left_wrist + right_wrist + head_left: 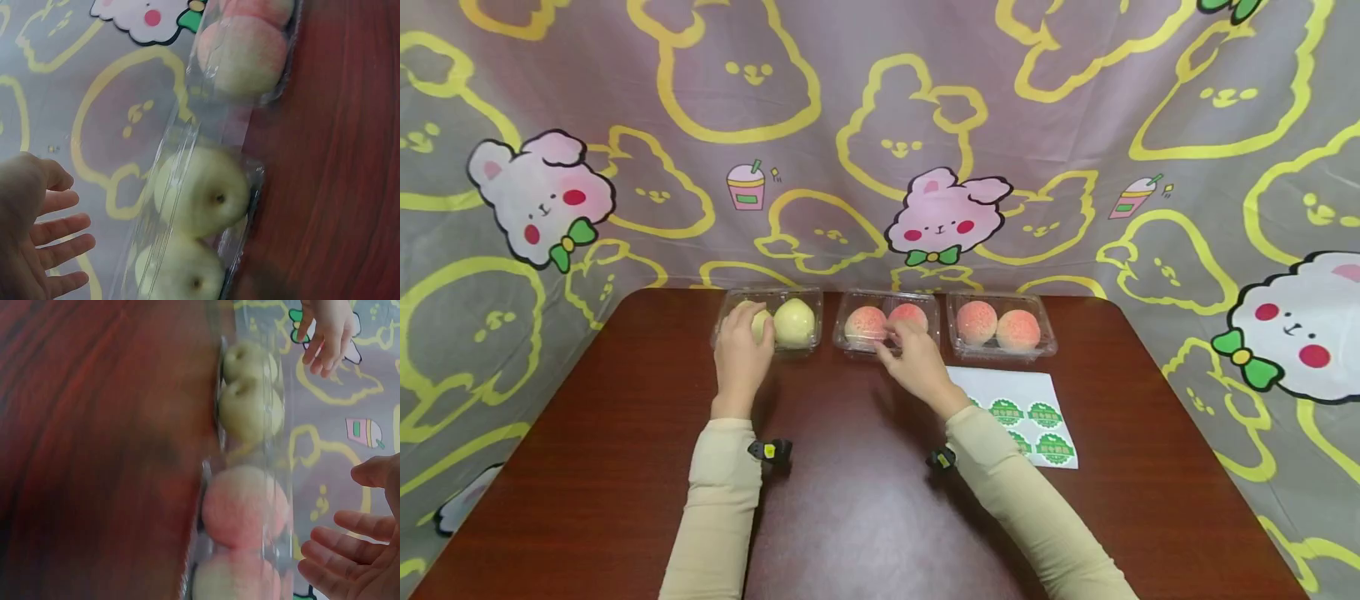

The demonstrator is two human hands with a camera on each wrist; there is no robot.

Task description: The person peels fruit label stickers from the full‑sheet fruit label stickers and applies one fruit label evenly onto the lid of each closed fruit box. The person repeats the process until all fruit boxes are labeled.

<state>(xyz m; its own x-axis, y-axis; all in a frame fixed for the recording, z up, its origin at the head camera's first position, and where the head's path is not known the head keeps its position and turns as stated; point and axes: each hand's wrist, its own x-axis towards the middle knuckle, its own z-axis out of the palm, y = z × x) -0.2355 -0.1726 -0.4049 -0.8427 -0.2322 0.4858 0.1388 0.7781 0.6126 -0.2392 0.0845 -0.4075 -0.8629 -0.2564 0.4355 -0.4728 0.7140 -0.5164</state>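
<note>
Head view: three clear boxes in a row on the desk, along its far edge; left box holds two pale fruits, middle box two peaches, right box two more; left hand over left box, right hand at middle box, both relaxed and gripping nothing; contact with either box cannot be told; one sheet in front of right box, partly hidden by the right sleeve; five stickers show at least in part.
Step in hand, judged: reaching for, or settling, left and middle boxes; next move would call for light fingertip contact at the box sides.
Left wrist view: left hand with fingers spread, nothing held; two pale fruits, two peaches.
Right wrist view: right hand with fingers extended, nothing held; left hand beyond; two pale fruits, two peaches.
</note>
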